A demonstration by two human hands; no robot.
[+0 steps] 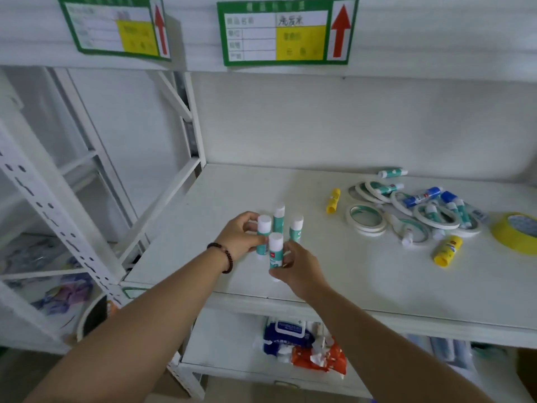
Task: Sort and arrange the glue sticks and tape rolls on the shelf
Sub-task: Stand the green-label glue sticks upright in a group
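Note:
Several teal glue sticks with white caps stand upright in a cluster near the front left of the white shelf (pixel 203 205). My left hand (pixel 241 237) grips the left stick (pixel 263 228) of the cluster. My right hand (pixel 299 269) pinches the front stick (pixel 275 245). Two more sticks stand behind, one (pixel 279 218) at the back and one (pixel 296 228) to the right. A mixed pile of white tape rolls (pixel 366 219) and blue and teal glue sticks (pixel 421 197) lies at the right.
Two yellow glue sticks lie on the shelf, one (pixel 333 200) left of the pile and one (pixel 447 251) in front of it. A yellow tape roll (pixel 514 232) sits at the right edge. Green label cards (pixel 287 30) hang on the shelf above. Packets (pixel 290 341) lie on the lower shelf.

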